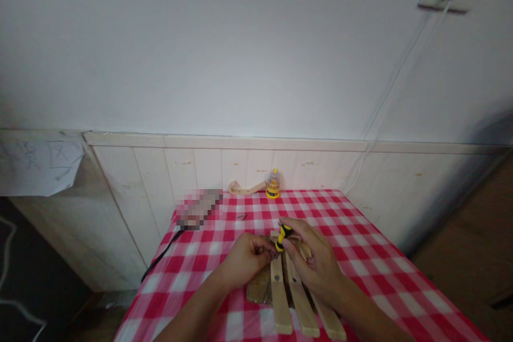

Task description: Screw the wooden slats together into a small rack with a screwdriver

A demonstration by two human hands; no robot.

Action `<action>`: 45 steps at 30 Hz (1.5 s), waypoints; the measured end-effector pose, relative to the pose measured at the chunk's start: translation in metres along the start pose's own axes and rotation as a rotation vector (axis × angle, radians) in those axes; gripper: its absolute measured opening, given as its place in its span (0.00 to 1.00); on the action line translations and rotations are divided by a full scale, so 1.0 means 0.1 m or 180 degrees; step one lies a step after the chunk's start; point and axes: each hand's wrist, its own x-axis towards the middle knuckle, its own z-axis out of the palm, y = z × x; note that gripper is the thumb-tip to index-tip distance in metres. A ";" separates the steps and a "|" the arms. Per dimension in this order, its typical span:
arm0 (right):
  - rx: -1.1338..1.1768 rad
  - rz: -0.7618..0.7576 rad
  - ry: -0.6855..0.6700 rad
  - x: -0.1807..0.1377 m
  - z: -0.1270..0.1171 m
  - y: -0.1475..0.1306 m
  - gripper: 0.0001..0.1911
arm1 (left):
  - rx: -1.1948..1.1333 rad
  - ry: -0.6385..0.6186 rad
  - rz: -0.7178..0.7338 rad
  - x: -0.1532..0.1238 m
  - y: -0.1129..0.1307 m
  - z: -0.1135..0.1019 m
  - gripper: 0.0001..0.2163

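A yellow and black screwdriver (284,234) is in my right hand (315,256), its handle between the thumb and fingers and its tip slanting down to the left. My left hand (250,259) is closed in a pinch beside that tip, over the leftmost wooden slat (280,299); what is between its fingers is too small to make out. Three pale slats lie side by side, with dark round spots on two of them. A brown board (258,288) lies under them. My right hand partly covers the rightmost slat (331,320).
Against the wall stand a yellow-based bit case (273,186) with a clear top and a bent wooden piece (246,190). Small metal pieces (242,217) lie on the checked tablecloth (224,230). A pixelated object (202,208) and black cord (163,254) are at left.
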 end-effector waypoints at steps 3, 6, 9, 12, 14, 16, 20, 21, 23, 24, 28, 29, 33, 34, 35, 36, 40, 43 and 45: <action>0.0044 0.0125 -0.0003 -0.04 0.00 0.02 0.22 | -0.0014 0.0008 0.0008 0.00 -0.01 0.00 0.08; 0.0100 0.0177 0.0041 -0.05 0.02 0.05 0.21 | -0.0032 -0.0015 0.0021 -0.01 0.00 0.01 0.09; 0.0153 0.0198 0.0057 -0.05 0.03 0.05 0.19 | -0.0041 -0.0069 0.0053 -0.01 0.02 0.01 0.09; 0.0194 0.0217 0.0055 -0.04 0.03 0.04 0.18 | -0.0037 -0.0091 0.0075 -0.02 0.03 0.01 0.08; 0.0215 0.0248 0.0064 -0.04 0.03 0.03 0.18 | -0.0028 -0.0093 0.0094 -0.02 0.03 0.01 0.08; 0.0240 0.0266 0.0081 -0.05 0.03 0.04 0.18 | -0.0030 -0.0087 0.0120 -0.02 0.02 0.01 0.09; 0.0265 0.0267 0.0105 -0.06 0.04 0.06 0.18 | -0.0038 -0.0079 0.0155 -0.03 0.02 0.02 0.09; 0.0266 0.0265 0.0115 -0.06 0.04 0.07 0.18 | -0.0015 -0.0079 0.0179 -0.04 0.02 0.02 0.09; 0.0261 0.0257 0.0118 -0.06 0.05 0.08 0.17 | 0.0055 -0.0072 0.0226 -0.04 0.03 0.03 0.09; 0.0255 0.0260 0.0114 -0.05 0.05 0.08 0.17 | 0.0089 -0.0060 0.0227 -0.04 0.03 0.03 0.09; 0.0209 0.0288 0.0096 -0.03 0.04 0.09 0.16 | 0.0132 0.0000 0.0155 -0.05 0.01 0.02 0.10; 0.0206 0.0291 0.0081 -0.03 0.03 0.09 0.16 | 0.0132 0.0011 0.0145 -0.05 0.01 0.03 0.10; 0.0351 0.0431 -0.0079 -0.06 0.00 0.08 0.18 | 0.0130 0.0019 0.0107 -0.05 0.02 0.03 0.11; 0.0405 0.0499 -0.0111 -0.08 0.00 0.08 0.18 | 0.0127 0.0009 0.0101 -0.05 0.02 0.03 0.12; 0.0447 0.0560 -0.0131 -0.09 0.00 0.08 0.18 | 0.0129 -0.0002 0.0103 -0.05 0.02 0.03 0.12; 0.0470 0.0592 -0.0135 -0.10 0.01 0.08 0.18 | 0.0134 -0.0006 0.0113 -0.05 0.02 0.04 0.13; 0.0387 0.0536 -0.0036 -0.11 0.04 0.09 0.18 | 0.0150 -0.0003 0.0211 -0.05 0.01 0.04 0.12; 0.0314 0.0500 0.0056 -0.10 0.05 0.09 0.18 | 0.0192 0.0059 0.0256 -0.04 0.00 0.04 0.10; 0.0287 0.0485 0.0053 -0.11 0.04 0.10 0.18 | 0.0219 0.0068 0.0260 -0.04 0.01 0.04 0.09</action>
